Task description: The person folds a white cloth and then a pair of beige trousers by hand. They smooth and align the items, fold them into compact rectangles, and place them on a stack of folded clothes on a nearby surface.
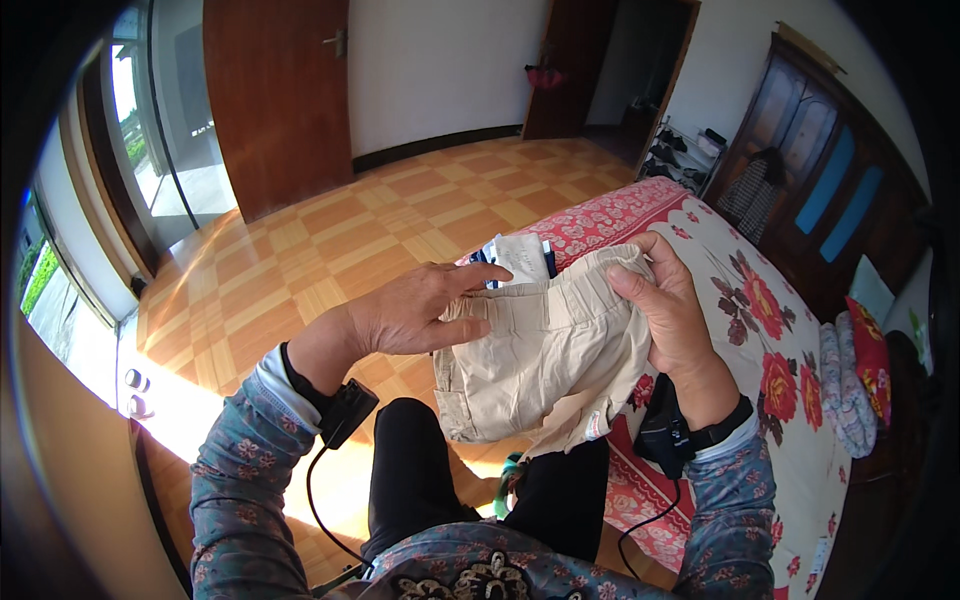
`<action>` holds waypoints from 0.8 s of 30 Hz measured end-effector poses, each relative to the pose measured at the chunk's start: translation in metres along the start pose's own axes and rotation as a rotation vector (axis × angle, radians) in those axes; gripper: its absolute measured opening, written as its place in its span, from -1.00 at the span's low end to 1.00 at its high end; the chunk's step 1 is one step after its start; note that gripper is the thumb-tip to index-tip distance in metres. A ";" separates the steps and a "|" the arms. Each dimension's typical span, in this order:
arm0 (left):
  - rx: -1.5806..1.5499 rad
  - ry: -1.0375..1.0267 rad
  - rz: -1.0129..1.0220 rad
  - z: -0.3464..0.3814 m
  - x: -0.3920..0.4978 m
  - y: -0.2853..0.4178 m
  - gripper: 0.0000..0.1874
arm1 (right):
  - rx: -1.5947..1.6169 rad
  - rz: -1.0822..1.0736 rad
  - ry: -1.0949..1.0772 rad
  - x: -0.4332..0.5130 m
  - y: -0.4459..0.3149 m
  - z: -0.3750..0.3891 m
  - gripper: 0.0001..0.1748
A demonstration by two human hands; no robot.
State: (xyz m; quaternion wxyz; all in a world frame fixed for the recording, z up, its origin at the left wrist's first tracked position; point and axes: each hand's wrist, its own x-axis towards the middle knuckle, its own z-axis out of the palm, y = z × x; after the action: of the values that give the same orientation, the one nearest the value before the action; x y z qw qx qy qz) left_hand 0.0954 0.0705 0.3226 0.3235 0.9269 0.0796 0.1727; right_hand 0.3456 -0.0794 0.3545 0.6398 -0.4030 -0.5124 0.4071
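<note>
A pair of beige cloth shorts (547, 367) with a gathered elastic waistband hangs in front of me, above my knees. My right hand (670, 315) grips the right end of the waistband, thumb on the near side. At the left end, my left hand (409, 306) holds the waistband's corner. Its thumb lies over the near face and its index finger is stretched above the top edge; the other fingers are mostly hidden. Low on the right of the shorts a small white tag (593, 425) shows. Just behind the waistband, folded clothes (521, 255) in white and dark blue rest on the bed's edge.
The bed (720, 330) with a rose-patterned cover stands to my right, bearing a folded quilt (844, 382) and a red pillow (870, 364). Beyond are a shoe rack (679, 157) and a wooden door (277, 97). Cables (319, 502) run from my wrist devices.
</note>
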 end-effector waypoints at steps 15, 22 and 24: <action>0.068 0.165 -0.051 0.083 0.005 0.019 -0.45 | 0.121 0.060 -0.003 -0.014 0.000 0.001 -0.82; -0.025 0.201 -0.090 0.075 -0.005 0.019 -0.57 | 0.066 0.039 0.068 -0.013 0.006 -0.019 -0.76; 0.076 0.195 -0.057 0.068 -0.010 0.018 -0.55 | -0.025 0.016 0.059 -0.015 0.008 -0.026 -0.68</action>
State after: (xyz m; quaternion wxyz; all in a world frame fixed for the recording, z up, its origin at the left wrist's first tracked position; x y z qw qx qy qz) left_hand 0.1117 0.0150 0.2815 0.2836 0.9146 0.1435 0.2499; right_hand 0.3681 -0.0930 0.3385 0.6463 -0.4268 -0.4950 0.3938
